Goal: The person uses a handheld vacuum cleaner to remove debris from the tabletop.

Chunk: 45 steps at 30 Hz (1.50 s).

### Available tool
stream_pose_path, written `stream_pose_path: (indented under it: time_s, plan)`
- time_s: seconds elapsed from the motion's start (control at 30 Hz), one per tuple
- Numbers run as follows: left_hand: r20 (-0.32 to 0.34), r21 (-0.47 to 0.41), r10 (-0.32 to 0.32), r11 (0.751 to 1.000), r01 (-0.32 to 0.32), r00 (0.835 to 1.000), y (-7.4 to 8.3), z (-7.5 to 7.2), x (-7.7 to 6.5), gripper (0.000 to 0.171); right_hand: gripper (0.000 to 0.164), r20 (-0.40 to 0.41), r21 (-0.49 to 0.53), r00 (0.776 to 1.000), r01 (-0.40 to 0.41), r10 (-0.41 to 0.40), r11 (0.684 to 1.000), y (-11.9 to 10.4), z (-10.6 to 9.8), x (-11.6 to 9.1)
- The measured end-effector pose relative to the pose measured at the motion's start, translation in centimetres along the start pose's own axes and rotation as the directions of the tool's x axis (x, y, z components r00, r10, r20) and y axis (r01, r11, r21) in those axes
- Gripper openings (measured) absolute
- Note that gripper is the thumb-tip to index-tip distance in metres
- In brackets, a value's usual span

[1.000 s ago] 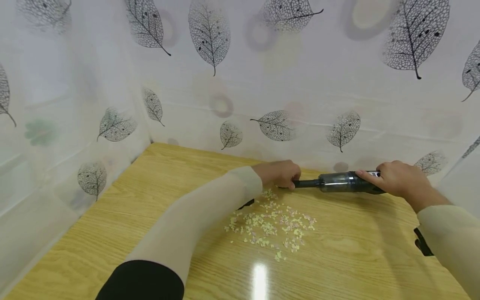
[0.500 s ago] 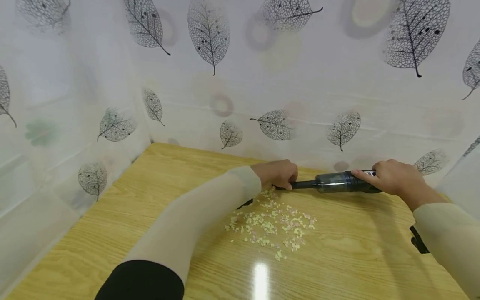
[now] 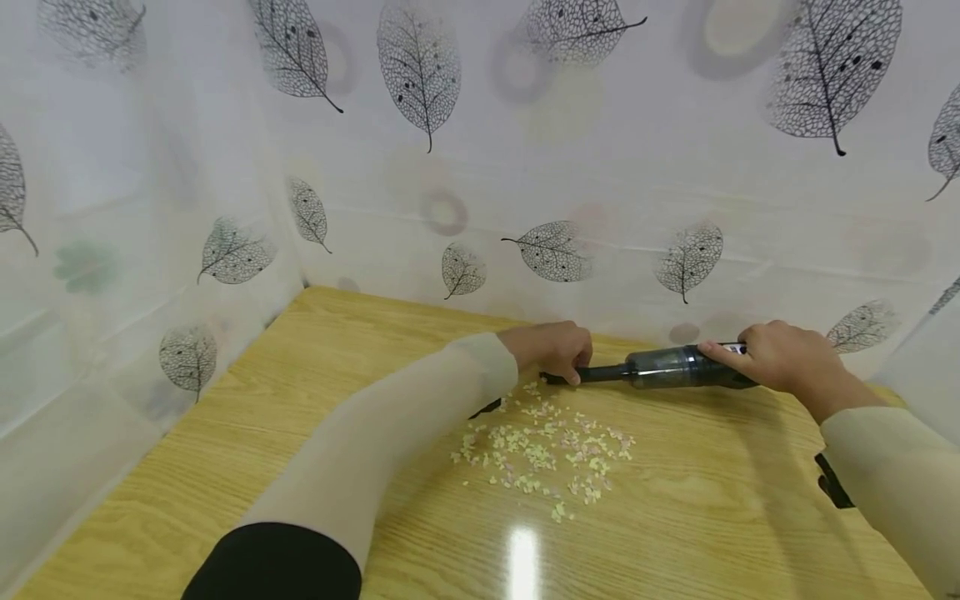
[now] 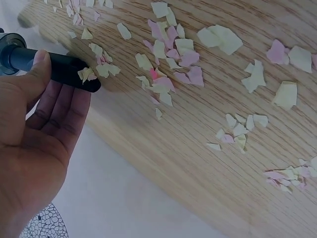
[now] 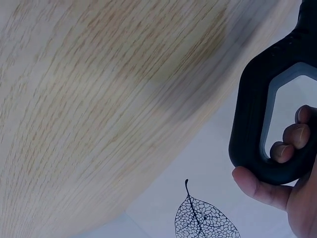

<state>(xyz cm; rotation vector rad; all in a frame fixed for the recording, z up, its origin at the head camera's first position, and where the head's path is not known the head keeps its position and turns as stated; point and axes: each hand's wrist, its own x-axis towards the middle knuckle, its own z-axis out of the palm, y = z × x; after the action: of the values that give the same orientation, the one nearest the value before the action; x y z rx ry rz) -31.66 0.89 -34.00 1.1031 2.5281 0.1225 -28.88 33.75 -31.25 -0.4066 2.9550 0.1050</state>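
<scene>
A black handheld vacuum cleaner point(image 3: 663, 367) with a clear dust cup lies across the far side of the table, its narrow nozzle pointing left. My right hand point(image 3: 795, 357) grips its loop handle point(image 5: 250, 114), fingers curled through the loop in the right wrist view. With thumb and fingers my left hand point(image 3: 558, 346) holds the nozzle point(image 4: 62, 68) near its tip. Small torn paper scraps point(image 3: 536, 450), pale yellow and pink, lie scattered on the table just in front of the nozzle. One scrap point(image 4: 87, 75) shows right at the nozzle's mouth in the left wrist view.
The wood-grain table point(image 3: 300, 367) runs back to a pale curtain point(image 3: 360, 225) printed with black leaves, which also hangs along the left side. A bright light reflection point(image 3: 522, 558) lies on the tabletop near the front.
Both hands and the vacuum cleaner have shifted slightly to the left and a little nearer. More of the nozzle tip shows beyond the left hand. The scraps look much the same.
</scene>
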Motion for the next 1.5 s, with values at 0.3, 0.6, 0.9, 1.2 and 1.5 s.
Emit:
stream_pose_path:
  time_s: [0.3, 0.6, 0.9, 1.2, 1.5]
  plan:
    - [0.021, 0.034, -0.001, 0.999, 0.0, 1.0, -0.1, -0.2, -0.4, 0.028, 0.073, -0.006, 0.006, 1.0, 0.003, -0.003, 1.0, -0.5, 0.0, 0.1]
    - [0.071, 0.105, 0.007, 0.994, -0.014, 0.997, -0.5, -0.5, -1.0, 0.029, 0.071, -0.049, 0.008, 0.999, 0.0, 0.001, 1.0, -1.9, 0.3, 0.2]
    - [0.097, 0.098, 0.006, 0.995, -0.015, 0.995, -0.8, -0.8, -1.5, 0.03, 0.071, -0.034, -0.01, 0.999, 0.002, -0.003, 1.0, -2.3, 0.2, 0.6]
    - [0.126, 0.033, 0.0, 0.999, -0.004, 0.992, -1.1, -1.1, -1.9, 0.034, 0.071, -0.013, -0.006, 1.0, 0.022, -0.022, 1.0, -2.5, 0.0, 0.8]
    - [0.124, 0.065, 0.0, 0.998, -0.008, 0.992, -1.6, -0.9, -2.0, 0.032, 0.073, -0.009, -0.007, 1.0, 0.023, -0.023, 1.0, -3.1, 0.0, 1.2]
